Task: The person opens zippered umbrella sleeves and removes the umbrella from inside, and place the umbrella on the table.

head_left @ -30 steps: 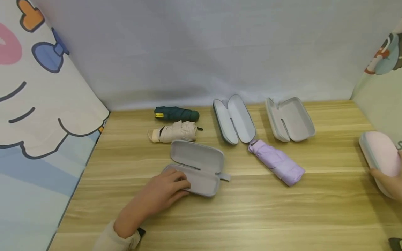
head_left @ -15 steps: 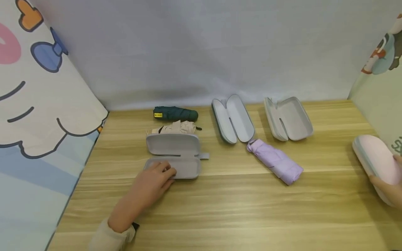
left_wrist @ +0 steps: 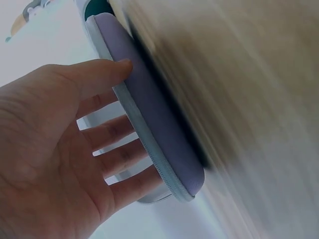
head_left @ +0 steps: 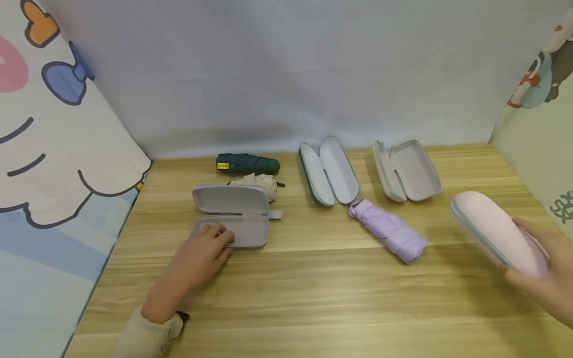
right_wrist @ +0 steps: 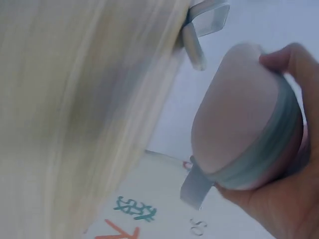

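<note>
My left hand (head_left: 196, 256) grips the near wall of an open zip case (head_left: 248, 231) with grey lining, its lid standing up behind. The left wrist view shows the thumb on the case's purple outside (left_wrist: 157, 119) and the fingers inside. At the right, my right hand (head_left: 555, 273) holds a closed pink zip case (head_left: 494, 228) tilted above the table. Seen from the right wrist, thumb and fingers span the pink case (right_wrist: 234, 109), and a tab hangs from its end. A beige folded umbrella (head_left: 261, 183) lies partly hidden behind the left case's lid.
A dark green folded umbrella (head_left: 248, 163) lies at the back left. Two open cases, one white-lined (head_left: 340, 169) and one grey-lined (head_left: 418, 171), stand along the back. A lilac folded umbrella (head_left: 389, 231) lies in front of them. A pale cloth wall (head_left: 291, 74) borders the table.
My left hand has slid the open case left and slightly back, so it covers part of the beige umbrella. My right hand has brought the pink case leftward, further into view.
</note>
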Demonstrator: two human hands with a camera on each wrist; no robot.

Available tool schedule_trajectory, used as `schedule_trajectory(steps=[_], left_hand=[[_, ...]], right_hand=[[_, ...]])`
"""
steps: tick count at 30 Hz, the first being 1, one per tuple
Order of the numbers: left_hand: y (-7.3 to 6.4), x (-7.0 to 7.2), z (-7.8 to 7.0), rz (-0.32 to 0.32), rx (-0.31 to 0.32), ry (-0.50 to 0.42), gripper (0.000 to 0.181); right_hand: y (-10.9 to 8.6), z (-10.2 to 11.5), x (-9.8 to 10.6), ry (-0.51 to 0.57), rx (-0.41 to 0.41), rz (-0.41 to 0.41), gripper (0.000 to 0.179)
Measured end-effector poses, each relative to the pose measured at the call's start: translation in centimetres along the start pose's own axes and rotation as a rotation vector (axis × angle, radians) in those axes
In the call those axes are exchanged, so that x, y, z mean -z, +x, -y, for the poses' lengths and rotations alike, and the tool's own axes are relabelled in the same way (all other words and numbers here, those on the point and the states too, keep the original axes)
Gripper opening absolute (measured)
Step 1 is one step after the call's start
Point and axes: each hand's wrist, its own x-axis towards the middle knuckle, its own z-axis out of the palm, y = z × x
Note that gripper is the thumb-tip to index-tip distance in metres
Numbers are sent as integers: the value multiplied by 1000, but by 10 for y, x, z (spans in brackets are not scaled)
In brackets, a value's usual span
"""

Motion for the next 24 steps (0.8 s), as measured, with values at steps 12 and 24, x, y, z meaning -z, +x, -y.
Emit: schedule_trajectory(steps=[12, 24], left_hand=[[1, 10, -4, -36, -63, 4, 22], [4, 13, -21, -261, -273, 52, 25]], right_hand=[[1, 63, -19, 28, 452, 202, 103], [5, 101, -59, -29, 698, 311, 88]])
